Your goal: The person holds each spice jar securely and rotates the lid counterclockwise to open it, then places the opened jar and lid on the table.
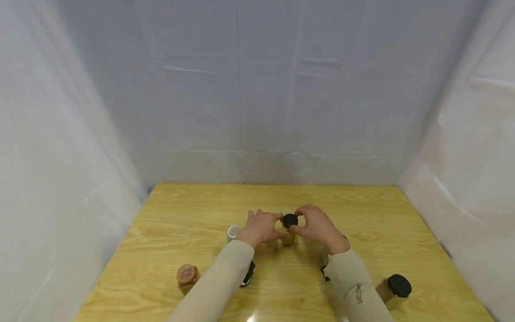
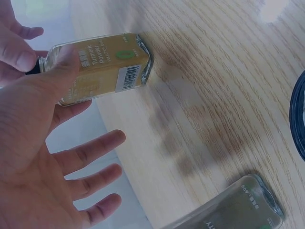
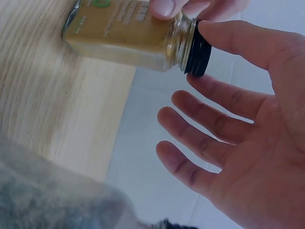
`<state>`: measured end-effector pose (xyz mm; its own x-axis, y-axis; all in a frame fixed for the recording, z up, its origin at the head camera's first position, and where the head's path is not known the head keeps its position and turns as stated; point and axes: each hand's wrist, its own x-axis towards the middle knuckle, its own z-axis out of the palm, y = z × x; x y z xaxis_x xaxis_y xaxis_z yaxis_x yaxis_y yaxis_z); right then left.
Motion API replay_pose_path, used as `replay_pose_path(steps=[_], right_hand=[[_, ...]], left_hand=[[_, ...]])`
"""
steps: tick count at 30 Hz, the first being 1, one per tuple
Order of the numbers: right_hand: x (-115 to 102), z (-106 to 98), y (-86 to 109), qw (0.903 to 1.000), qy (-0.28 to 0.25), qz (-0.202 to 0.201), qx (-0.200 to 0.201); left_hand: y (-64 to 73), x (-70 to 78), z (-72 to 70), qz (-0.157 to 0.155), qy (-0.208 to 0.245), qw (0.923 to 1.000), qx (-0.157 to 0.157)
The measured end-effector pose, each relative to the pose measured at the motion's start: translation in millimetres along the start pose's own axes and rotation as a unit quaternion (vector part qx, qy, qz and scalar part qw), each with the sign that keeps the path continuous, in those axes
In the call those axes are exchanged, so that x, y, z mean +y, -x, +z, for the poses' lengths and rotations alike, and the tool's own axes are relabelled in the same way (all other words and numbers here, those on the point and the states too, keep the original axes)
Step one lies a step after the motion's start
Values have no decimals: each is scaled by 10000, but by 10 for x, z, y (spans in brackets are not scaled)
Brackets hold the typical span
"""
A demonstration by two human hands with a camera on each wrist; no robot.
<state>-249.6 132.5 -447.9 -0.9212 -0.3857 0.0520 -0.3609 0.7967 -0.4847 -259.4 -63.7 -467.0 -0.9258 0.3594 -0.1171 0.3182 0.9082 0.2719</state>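
Observation:
A square glass jar of turmeric powder (image 2: 107,62) stands on the wooden table near the middle, its yellow-brown contents and label showing in both wrist views. My left hand (image 1: 262,228) pinches the jar's body between thumb and index finger, the other fingers spread apart. At the top, my right hand (image 1: 319,228) pinches the black screw cap (image 3: 198,50) with its thumb and index finger. The remaining right fingers are held away from the jar. In the right wrist view the glass thread shows just below the cap, which sits on the neck.
Other jars stand around on the table (image 1: 281,197): a white-topped one (image 1: 234,232), one with a brownish top (image 1: 187,275) and one with a black lid (image 1: 398,286). Dark-edged items lie partly hidden by both sleeves. Pale sheets (image 1: 265,89) hang behind and at both sides.

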Motion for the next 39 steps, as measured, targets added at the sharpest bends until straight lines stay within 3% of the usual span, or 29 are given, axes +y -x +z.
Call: replay_pose_path(steps=[8,24,39], right_hand=[[-140,37,-30,9996,-2,-273,41],[-64,-33,-29,9999,48,132,-71],[-173,62,-94,9999,73,-132,-43]], left_hand=[[4,-9,8,24,-42,9999,90],[29,-56,-27,-42,-59,10000,2],[16,-20,4,20,-113,9999,81]])
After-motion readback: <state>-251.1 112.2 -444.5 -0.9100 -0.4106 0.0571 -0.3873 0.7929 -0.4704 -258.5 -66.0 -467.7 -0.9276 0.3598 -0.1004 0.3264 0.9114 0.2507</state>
